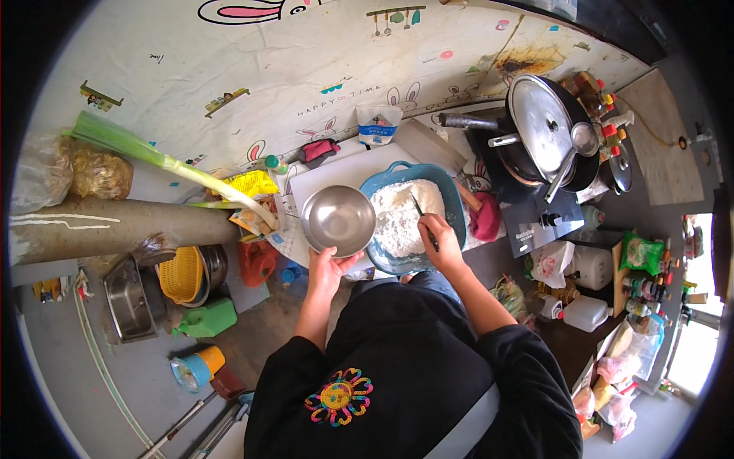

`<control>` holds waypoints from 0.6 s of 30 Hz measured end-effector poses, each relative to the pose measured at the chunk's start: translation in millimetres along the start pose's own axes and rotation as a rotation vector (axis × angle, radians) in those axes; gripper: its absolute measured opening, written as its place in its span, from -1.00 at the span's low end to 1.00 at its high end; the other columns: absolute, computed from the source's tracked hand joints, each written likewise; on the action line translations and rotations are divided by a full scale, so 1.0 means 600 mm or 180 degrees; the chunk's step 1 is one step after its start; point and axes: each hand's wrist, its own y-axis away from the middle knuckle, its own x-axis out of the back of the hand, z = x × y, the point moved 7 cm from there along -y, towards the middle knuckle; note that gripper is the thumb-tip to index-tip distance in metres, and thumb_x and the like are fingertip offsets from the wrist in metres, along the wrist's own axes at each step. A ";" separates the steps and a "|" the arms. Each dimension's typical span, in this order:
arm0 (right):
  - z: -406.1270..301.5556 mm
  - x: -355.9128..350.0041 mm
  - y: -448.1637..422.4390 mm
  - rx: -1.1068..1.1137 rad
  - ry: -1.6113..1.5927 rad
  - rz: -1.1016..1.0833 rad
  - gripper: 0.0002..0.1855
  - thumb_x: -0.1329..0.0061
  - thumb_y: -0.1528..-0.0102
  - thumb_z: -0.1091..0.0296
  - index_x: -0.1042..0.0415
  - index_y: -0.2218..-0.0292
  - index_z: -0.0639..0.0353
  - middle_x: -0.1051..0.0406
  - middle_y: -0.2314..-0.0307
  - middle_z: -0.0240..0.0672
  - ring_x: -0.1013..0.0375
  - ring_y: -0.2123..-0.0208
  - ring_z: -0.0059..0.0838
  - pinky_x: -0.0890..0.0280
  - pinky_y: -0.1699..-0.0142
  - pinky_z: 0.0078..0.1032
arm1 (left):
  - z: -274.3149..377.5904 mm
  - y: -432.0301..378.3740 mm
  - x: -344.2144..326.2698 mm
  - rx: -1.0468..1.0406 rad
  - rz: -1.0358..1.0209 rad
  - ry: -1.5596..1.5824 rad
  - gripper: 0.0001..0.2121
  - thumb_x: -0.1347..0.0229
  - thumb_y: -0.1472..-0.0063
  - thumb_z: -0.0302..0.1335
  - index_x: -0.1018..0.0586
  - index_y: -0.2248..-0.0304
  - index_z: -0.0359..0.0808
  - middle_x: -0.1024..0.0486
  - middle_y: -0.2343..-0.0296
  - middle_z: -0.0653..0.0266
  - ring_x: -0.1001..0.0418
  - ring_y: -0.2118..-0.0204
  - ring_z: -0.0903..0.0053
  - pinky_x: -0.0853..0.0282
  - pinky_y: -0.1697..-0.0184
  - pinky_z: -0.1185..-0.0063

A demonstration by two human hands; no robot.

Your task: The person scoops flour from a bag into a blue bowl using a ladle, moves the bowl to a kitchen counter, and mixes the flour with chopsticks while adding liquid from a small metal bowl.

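Observation:
A blue plastic basin [378, 259] with handles stands in front of me, and a heap of white flour-like powder [395, 221] covers its bottom. My right hand [441, 241] grips a thin dark utensil [417, 205], perhaps chopsticks, whose tip meets the powder. To the left of the basin, my left hand [332, 269] holds a stainless steel bowl [338, 221] by its near rim, thumb over the edge. No contents show in the bowl. Behind both lies a white cutting board [330, 175], partly hidden by the bowl and basin.
A cleaver [430, 146] lies behind the basin, near a white-and-blue bag [378, 125]. At right, a lidded wok [539, 129] sits on the cooktop [542, 221], its handle pointing left. A long leek [183, 169] leans at left. A dark red cloth [486, 218] is beside the basin.

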 end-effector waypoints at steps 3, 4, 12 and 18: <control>0.017 0.002 0.007 -0.0028 0.0164 0.0130 -0.94 0.07 -0.09 0.52 -0.37 0.34 0.28 -0.41 0.39 -0.06 -0.41 0.33 0.04 -0.31 0.22 -0.27 | -0.002 -0.001 -0.004 0.0095 -0.0119 0.0022 -0.45 0.15 -0.13 -0.58 0.04 -0.11 -0.32 -0.39 0.15 -0.23 -0.54 0.29 -0.03 -0.62 0.29 0.35; 0.024 -0.010 0.010 -0.0062 0.0189 0.0129 -0.94 0.08 -0.09 0.52 -0.38 0.34 0.26 -0.41 0.40 -0.06 -0.41 0.34 0.04 -0.31 0.24 -0.26 | 0.000 0.001 -0.009 0.0061 -0.0073 -0.0015 -0.45 0.15 -0.12 -0.58 0.04 -0.11 -0.33 -0.39 0.15 -0.24 -0.54 0.29 -0.03 -0.62 0.29 0.35; -0.027 -0.069 0.014 -0.0021 -0.0212 -0.0234 -0.92 0.08 -0.08 0.57 -0.37 0.32 0.32 -0.40 0.38 -0.01 -0.42 0.31 0.04 -0.31 0.22 -0.30 | 0.003 0.003 -0.004 0.0029 -0.0053 -0.0220 -0.48 0.16 -0.16 -0.57 0.01 -0.10 -0.34 -0.38 0.14 -0.27 -0.51 0.24 -0.09 -0.60 0.21 0.33; 0.023 -0.006 0.008 -0.0323 -0.0026 0.0163 -0.94 0.08 -0.10 0.53 -0.37 0.33 0.28 -0.41 0.41 -0.04 -0.41 0.33 0.06 -0.32 0.26 -0.29 | -0.009 -0.003 0.007 0.0037 -0.0067 0.0081 -0.42 0.12 -0.11 -0.58 0.05 -0.11 -0.33 -0.38 0.15 -0.25 -0.54 0.29 -0.05 -0.62 0.30 0.35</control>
